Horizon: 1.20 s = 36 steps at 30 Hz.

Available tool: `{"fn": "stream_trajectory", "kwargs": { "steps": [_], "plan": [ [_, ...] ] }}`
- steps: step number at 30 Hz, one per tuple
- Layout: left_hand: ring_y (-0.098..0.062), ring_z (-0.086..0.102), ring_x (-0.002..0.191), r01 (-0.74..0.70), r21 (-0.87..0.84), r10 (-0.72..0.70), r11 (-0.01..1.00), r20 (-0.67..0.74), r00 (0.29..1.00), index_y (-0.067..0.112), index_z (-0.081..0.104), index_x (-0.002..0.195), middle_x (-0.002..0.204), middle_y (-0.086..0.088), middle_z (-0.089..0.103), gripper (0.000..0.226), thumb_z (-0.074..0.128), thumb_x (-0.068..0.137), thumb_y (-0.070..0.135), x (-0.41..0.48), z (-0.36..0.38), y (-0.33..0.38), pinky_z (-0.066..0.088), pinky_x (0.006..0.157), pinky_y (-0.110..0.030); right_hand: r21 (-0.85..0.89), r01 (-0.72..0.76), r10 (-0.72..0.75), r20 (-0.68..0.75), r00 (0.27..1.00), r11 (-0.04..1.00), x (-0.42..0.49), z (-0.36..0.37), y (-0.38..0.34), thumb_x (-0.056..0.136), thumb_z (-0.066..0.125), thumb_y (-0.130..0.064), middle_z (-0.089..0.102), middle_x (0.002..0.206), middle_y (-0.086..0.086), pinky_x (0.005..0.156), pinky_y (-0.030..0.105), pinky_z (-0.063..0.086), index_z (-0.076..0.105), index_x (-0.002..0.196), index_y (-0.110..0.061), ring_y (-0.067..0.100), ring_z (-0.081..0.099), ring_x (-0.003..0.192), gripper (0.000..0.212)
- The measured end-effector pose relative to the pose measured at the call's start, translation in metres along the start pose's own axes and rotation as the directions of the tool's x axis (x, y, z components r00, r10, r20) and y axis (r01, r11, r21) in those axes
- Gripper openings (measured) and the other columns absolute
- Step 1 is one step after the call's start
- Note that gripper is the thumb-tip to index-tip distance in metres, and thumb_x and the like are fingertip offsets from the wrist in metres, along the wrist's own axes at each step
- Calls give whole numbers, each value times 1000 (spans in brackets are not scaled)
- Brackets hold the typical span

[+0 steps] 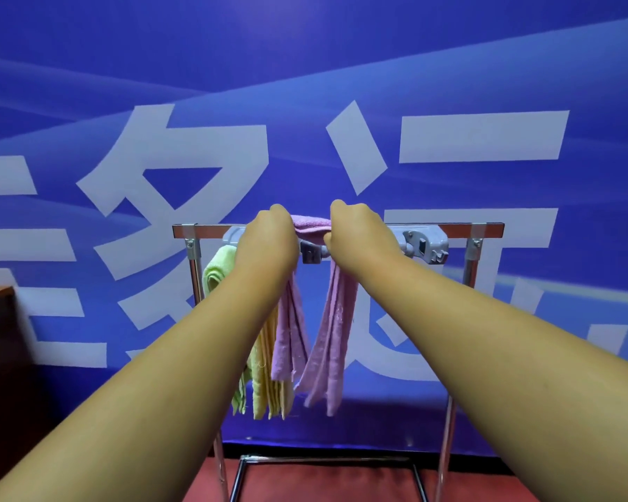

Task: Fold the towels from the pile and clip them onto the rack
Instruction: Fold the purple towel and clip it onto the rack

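Head view: my left hand (pixel 269 240) and right hand (pixel 359 235) grip the purple towel (pixel 310 226) at its fold; limp, light, I judge, so hold there.

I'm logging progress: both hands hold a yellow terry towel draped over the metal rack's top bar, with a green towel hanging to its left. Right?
No. In the head view, the terry towel draped over the metal rack's top bar, held by the left hand and right hand, is lilac purple, not yellow. The green towel does hang to its left.
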<state>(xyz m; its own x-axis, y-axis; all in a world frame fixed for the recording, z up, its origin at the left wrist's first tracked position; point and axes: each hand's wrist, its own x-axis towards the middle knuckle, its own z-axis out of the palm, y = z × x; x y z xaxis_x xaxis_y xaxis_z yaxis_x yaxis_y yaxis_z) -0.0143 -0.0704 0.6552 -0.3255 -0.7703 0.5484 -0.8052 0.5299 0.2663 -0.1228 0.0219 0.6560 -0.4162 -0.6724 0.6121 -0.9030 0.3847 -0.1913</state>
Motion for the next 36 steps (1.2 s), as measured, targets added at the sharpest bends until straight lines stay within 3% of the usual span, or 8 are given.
{"fn": "stream_trajectory", "kwargs": {
  "steps": [3,6,8,13,18,22,26,36],
  "plan": [
    [-33,61,89,-72,5,72,997,65,995,13,54,106,92,-8,56,10,62,100,9,-11,16,-8,44,72,-38,-43,83,-80,71,994,996,-11,11,4,103,53,-12,46,80,4,59,36,33,49,104,-10,31,50,75,5],
    [-36,66,117,-96,68,81,993,197,977,16,63,129,123,-10,66,38,71,92,16,-19,39,-17,49,76,-39,-67,150,-136,182,974,986,-26,25,9,105,52,-16,51,96,10,69,38,37,55,120,-10,33,47,86,17],
    [-33,61,123,-127,60,115,990,165,979,12,65,129,128,-13,63,34,66,94,13,-25,48,-19,48,81,-37,-64,171,-153,215,964,983,-33,31,11,104,53,-15,55,99,13,68,37,37,55,122,-9,35,50,88,19],
    [-36,62,113,-229,43,230,973,-13,973,5,62,123,115,-16,66,26,53,104,19,-35,47,-18,40,75,-35,-19,109,-105,140,985,994,-26,34,7,104,54,-13,57,99,11,64,35,36,56,121,-8,33,52,85,18],
    [-37,69,94,-142,-34,141,989,-16,990,12,55,100,81,-6,51,6,55,98,6,-23,33,-12,43,67,-37,19,45,-45,40,998,999,-10,31,0,101,53,-7,44,78,2,57,37,35,45,102,-12,32,51,79,9],
    [-38,70,103,-164,23,164,986,36,986,10,61,104,93,-12,63,15,62,92,1,-25,33,-13,43,73,-36,-28,47,-46,58,997,998,-18,39,1,103,52,-5,58,93,8,51,35,28,51,113,-10,31,50,80,12],
    [-34,60,116,-260,101,262,960,-9,965,5,63,123,114,-14,66,26,55,98,2,-38,47,-18,37,75,-33,25,37,-39,115,993,999,-36,52,9,103,55,-11,66,109,18,62,37,39,53,122,-8,33,49,83,20],
    [-34,53,87,-201,-185,195,962,-48,980,13,51,91,87,-11,52,15,51,101,25,-45,57,-19,34,69,-37,227,-140,108,147,983,964,-49,83,17,93,61,-29,67,100,2,67,38,52,59,109,-23,32,63,89,17]
  ]
}}
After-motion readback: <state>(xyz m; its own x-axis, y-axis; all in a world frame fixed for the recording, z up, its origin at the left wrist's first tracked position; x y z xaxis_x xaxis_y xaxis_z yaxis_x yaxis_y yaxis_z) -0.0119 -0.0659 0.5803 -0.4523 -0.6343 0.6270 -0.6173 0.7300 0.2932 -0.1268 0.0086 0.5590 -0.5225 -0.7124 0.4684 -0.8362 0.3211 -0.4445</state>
